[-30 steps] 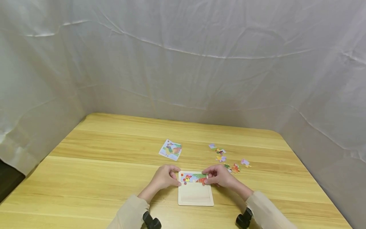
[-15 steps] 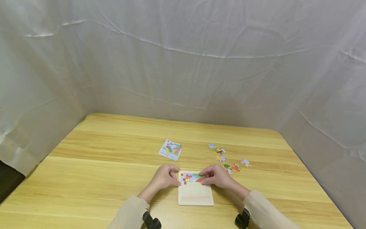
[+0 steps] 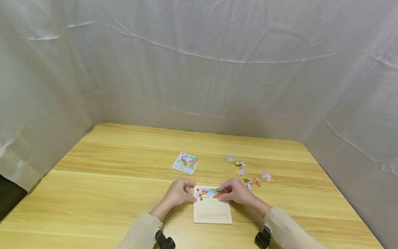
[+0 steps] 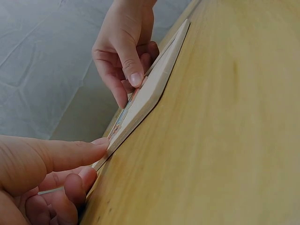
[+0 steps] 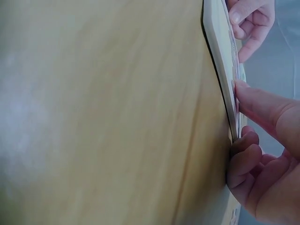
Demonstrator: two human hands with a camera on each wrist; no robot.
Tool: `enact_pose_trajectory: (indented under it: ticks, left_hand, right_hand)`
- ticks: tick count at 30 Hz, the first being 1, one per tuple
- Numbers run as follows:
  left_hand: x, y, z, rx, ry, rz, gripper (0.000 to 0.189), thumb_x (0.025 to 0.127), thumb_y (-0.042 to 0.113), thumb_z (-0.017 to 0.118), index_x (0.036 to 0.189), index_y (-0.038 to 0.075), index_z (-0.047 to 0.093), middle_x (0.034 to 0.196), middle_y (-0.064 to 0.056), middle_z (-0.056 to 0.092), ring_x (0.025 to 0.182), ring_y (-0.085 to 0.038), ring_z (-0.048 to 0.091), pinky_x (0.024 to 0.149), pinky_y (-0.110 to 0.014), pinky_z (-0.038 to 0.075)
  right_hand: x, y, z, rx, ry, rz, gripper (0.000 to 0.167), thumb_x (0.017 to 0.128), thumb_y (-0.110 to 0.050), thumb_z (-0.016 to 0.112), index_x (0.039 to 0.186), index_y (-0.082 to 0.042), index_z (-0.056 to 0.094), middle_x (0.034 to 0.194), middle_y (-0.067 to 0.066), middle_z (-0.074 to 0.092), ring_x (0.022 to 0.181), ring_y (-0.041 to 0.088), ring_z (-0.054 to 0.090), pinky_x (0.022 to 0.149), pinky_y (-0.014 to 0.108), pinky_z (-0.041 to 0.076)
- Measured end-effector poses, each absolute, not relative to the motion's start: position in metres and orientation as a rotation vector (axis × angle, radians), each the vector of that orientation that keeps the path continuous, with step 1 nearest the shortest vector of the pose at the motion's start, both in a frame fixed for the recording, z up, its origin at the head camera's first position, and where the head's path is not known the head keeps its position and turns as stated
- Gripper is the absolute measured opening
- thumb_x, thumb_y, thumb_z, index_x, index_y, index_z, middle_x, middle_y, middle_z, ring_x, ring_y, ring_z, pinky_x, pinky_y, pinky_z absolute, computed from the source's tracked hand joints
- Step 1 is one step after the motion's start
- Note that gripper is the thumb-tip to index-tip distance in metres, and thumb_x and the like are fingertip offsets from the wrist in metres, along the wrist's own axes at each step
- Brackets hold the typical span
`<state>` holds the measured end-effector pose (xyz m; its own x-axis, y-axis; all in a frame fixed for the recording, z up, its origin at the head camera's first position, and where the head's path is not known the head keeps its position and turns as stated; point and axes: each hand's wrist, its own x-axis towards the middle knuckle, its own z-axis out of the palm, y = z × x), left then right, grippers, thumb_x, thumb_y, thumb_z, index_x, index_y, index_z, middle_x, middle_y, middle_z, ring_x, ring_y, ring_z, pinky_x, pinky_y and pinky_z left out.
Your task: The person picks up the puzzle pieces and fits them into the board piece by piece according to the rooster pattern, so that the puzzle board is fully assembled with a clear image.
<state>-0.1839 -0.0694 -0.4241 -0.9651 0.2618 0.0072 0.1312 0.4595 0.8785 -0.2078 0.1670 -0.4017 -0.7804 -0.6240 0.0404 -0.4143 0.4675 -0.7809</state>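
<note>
Left hand point(image 3: 179, 192) at lower centre of the head view, holding a square wooden puzzle tray point(image 3: 212, 211) by its left side: the thumb lies on the left rim, the forefinger reaches the upper left corner, and the remaining fingers are curled. Right hand point(image 3: 238, 192), opposite, reaches over the tray's upper right part; its thumb and forefinger stand slightly apart and touch the printed puzzle row point(image 3: 203, 193), but whether they pinch one piece cannot be told. The tray lies flat on the wood-grain table point(image 3: 118, 193), at lower centre of the frame. The row occupies the tray's upper part and shows a yellow bird's head with a red crest at left, green and spotted red areas at right; pale wood is visible below it.

Right of centre, loose jigsaw pieces point(image 3: 256, 182) lie scattered on the table beyond the right hand, printed in lilac, yellow, green and orange. Above the tray and somewhat to the left lies a tilted picture card point(image 3: 185, 162). Beige sleeves point(image 3: 287, 226) enter from the lower edge, each forearm bearing a black wrist device point(image 3: 263, 238). Pale grey cloth point(image 3: 199, 69) fills the upper frame behind the table.
</note>
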Motion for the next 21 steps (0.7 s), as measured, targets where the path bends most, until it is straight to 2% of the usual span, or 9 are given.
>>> enact_pose_trajectory:
  ticks: [4, 7, 12, 21]
  left_hand:
    - [-0.184, -0.070, -0.425, 0.344, 2.574, 1.528, 0.043, 0.064, 0.002, 0.077, 0.104, -0.005, 0.061, 0.062, 0.000, 0.052, 0.052, -0.011, 0.044, 0.046, -0.024, 0.037]
    - [-0.184, -0.070, -0.425, 0.341, 2.578, 1.524, 0.043, 0.064, 0.003, 0.077, 0.104, -0.004, 0.061, 0.062, 0.000, 0.052, 0.053, -0.011, 0.044, 0.046, -0.024, 0.037]
    - [-0.184, -0.069, -0.425, 0.344, 2.577, 1.526, 0.043, 0.064, 0.003, 0.077, 0.104, -0.004, 0.061, 0.062, 0.000, 0.052, 0.052, -0.011, 0.044, 0.046, -0.024, 0.037]
    - [-0.183, -0.070, -0.425, 0.352, 2.569, 1.532, 0.044, 0.065, 0.002, 0.076, 0.105, -0.005, 0.061, 0.062, 0.000, 0.052, 0.052, -0.010, 0.044, 0.045, -0.024, 0.037]
  right_hand:
    - [-0.207, 0.166, -0.402, -0.885, 2.463, -1.218, 0.023, 0.074, 0.004, 0.068, 0.093, 0.014, 0.063, 0.063, 0.011, 0.053, 0.048, 0.005, 0.034, 0.045, 0.017, 0.032]
    - [-0.215, 0.171, -0.415, -0.859, 2.451, -1.226, 0.025, 0.075, -0.001, 0.068, 0.097, 0.010, 0.064, 0.062, 0.006, 0.053, 0.047, 0.004, 0.034, 0.045, 0.017, 0.032]
    - [-0.219, 0.178, -0.412, -0.775, 2.477, -1.235, 0.025, 0.079, -0.010, 0.067, 0.101, 0.004, 0.065, 0.065, 0.002, 0.052, 0.049, 0.006, 0.038, 0.044, 0.018, 0.034]
    - [-0.239, 0.194, -0.407, -0.647, 2.538, -1.377, 0.030, 0.080, -0.008, 0.066, 0.103, 0.010, 0.060, 0.068, 0.006, 0.054, 0.048, 0.012, 0.044, 0.043, 0.021, 0.039]
